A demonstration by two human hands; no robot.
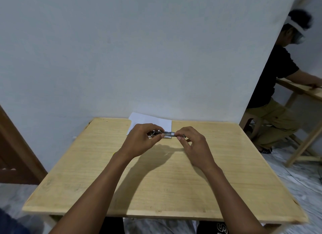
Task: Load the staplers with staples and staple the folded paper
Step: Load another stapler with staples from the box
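The left hand [142, 139] pinches one end of a small metal stapler [167, 134] with curled fingers and thumb; the right hand [193, 143] pinches the other end at its fingertips. Both forearms reach forward, holding it level above the far part of the wooden table [156, 185], before a white paper [148, 119]. The fingers hide much of the stapler; staples cannot be made out.

The stapler [167, 134] is mostly hidden by the left hand [141, 139] and right hand [193, 142] — its details too small to tell.
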